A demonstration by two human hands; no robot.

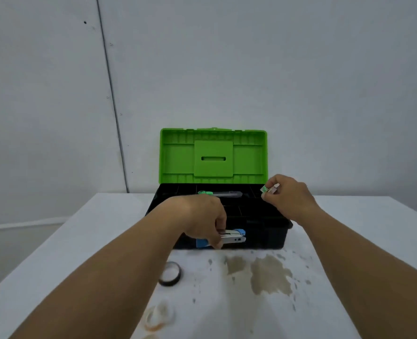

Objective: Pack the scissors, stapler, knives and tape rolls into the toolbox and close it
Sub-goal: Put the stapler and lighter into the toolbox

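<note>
A black toolbox (266, 237) stands open at the table's far middle, its green lid (213, 155) upright. A green-handled knife (218, 193) lies inside near the back. My left hand (202, 222) grips a blue and white stapler (229, 237) just in front of the box's front wall. My right hand (289, 196) pinches a small green and silver object (269, 188) above the box's right rear corner; I cannot tell what it is. A black tape roll (170, 274) lies on the table beside my left forearm. A clear tape roll (158, 316) lies nearer to me.
The white table (349, 241) carries a large brown stain (268, 275) and small splatters in front of the box. A grey wall stands right behind the toolbox. The table's left edge drops off to the floor.
</note>
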